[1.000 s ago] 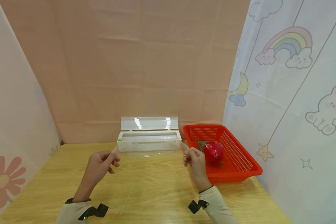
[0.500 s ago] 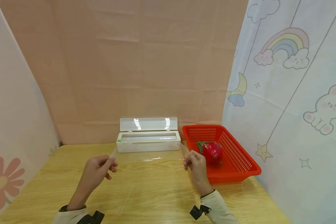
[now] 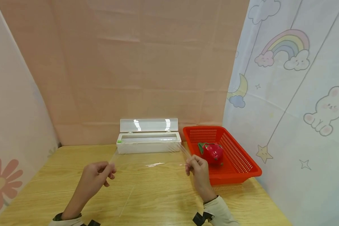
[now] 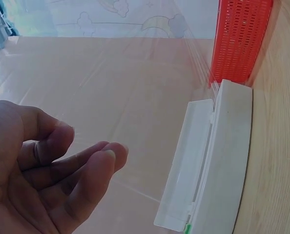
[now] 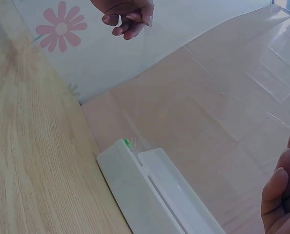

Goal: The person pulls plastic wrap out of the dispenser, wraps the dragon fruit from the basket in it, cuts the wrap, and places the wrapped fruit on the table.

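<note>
A white cling film dispenser [image 3: 148,145] stands at the back of the wooden table [image 3: 158,201] with its lid [image 3: 148,125] raised. A clear sheet of cling film [image 3: 149,160] runs from it toward me. My left hand [image 3: 110,169] pinches the sheet's left corner and my right hand [image 3: 188,163] pinches its right corner, both held above the table. The left wrist view shows my left hand [image 4: 86,161] beside the dispenser [image 4: 223,161]. In the right wrist view my right hand's fingertips [image 5: 281,190] show at the edge, above the dispenser [image 5: 145,195].
A red plastic basket [image 3: 237,163] sits right of the dispenser and holds a red dragon fruit [image 3: 213,153]. Cloth walls close in the table at the back, left and right. A faint crease line [image 3: 127,201] lies on the wood between my arms.
Both hands have drawn back toward me, away from the dispenser, and the film sheet has lengthened. The dispenser and basket have stayed put.
</note>
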The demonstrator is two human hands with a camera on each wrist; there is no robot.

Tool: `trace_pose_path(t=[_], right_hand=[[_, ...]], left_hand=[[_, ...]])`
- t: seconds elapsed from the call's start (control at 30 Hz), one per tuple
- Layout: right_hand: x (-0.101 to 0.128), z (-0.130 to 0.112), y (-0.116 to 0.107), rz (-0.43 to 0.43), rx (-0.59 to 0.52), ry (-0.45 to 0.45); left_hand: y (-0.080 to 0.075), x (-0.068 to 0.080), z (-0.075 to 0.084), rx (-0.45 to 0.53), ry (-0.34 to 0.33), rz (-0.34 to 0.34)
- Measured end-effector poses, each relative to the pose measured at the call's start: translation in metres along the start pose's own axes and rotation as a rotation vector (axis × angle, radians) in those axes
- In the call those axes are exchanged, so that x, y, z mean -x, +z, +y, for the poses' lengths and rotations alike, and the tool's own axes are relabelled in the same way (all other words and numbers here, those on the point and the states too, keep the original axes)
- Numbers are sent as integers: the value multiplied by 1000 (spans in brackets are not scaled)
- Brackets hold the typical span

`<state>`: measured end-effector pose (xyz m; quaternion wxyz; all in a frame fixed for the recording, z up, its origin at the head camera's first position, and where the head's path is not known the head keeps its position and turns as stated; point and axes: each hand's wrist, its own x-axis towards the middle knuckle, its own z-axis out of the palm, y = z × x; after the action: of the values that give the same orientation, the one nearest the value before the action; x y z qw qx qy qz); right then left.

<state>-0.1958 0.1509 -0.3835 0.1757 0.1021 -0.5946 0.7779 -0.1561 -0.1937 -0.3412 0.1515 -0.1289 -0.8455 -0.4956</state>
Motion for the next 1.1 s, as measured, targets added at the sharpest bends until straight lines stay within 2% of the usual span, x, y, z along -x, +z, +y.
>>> trace_pose_path(t=[0.17,0.37,0.6,0.77,0.87,0.93,1.1], right_hand=[[5,-1,-2,-1,19,15],[12,-3,-5,-32,42,-4],[21,-1,-11,-53,63,0],[27,-2,-13,-74,83,29],[32,-2,-15,-84,113,59],[35,-2,-17,-94,144,63],[44,0,-22,-137,192,82]], left_hand=[[1,5,-1,-15,1,-25],[0,9,0,-37,-45,-50],[1,18,0,-38,11,-58],[1,25,-2,-63,7,-88],[1,29,-4,-80,-18,-120],[2,32,-6,-77,-57,-135],[6,40,-12,-36,-201,-182]])
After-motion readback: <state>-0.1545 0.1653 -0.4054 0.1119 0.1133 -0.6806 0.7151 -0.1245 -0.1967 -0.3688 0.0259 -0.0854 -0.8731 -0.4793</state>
